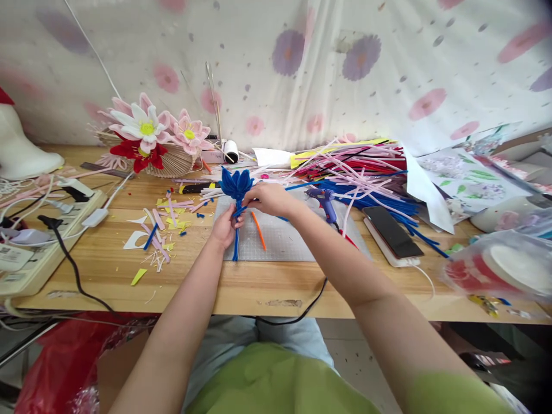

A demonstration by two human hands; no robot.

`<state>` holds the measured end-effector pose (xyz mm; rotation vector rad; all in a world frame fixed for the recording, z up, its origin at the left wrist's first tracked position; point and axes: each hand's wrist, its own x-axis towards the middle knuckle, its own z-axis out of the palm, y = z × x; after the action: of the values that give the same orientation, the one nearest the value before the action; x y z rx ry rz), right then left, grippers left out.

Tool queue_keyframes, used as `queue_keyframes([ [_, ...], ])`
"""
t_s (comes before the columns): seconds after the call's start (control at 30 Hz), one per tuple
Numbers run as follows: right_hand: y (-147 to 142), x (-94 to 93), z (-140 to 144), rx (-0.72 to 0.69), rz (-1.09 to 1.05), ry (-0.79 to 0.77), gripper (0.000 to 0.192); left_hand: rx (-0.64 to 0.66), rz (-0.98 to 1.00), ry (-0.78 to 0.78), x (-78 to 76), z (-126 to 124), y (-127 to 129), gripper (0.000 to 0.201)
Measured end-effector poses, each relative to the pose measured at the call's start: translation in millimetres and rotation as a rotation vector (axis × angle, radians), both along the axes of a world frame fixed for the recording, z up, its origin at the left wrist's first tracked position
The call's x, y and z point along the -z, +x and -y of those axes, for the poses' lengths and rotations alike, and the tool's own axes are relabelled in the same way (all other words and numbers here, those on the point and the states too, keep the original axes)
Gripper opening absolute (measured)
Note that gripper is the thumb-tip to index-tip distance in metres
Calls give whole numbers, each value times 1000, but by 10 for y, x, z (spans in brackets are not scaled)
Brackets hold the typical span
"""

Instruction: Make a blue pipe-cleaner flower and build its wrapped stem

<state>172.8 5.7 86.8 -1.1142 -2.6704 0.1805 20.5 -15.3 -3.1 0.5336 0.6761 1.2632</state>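
A blue pipe-cleaner flower [236, 183] with pointed petals stands upright over the cutting mat. My left hand [225, 227] is closed around its blue stem, whose lower end pokes out below the fingers. At the base of the petals, my right hand [269, 198] is closed in a pinch on a blue pipe cleaner [238, 212] that crosses the stem; the fingertips partly hide it. An orange stick [259, 231] lies on the grey cutting mat [284, 247] just right of the stem.
A purple glue gun [324, 202], a phone [393, 231] and a heap of pipe cleaners [357, 167] are to the right. Leftward lie coloured scraps [172, 221], finished flowers [144, 129] and a power strip [56, 241] with cables. A bagged cup [495, 267] sits at the right edge.
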Motion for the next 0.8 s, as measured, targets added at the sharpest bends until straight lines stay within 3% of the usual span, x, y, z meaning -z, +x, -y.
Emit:
queue_keyframes([
  [0.13,10,324,54,161,-134,37,20,23,-65,24,-19,49,30,6],
  [0.27,0,478,106,290,-173,76,21,61,-78,-5,-46,73,52,6],
  [0.4,-68,452,88,286,-124,141,25,29,-54,-1,-60,70,40,10],
  [0.53,-188,280,-22,113,-100,270,29,-143,-5,62,-72,37,-11,14],
  [0.63,-225,189,-84,86,-163,330,31,-254,1,64,-54,4,-39,13],
  [0.8,117,297,62,213,-314,169,26,-274,-210,-29,33,-30,-3,10],
])
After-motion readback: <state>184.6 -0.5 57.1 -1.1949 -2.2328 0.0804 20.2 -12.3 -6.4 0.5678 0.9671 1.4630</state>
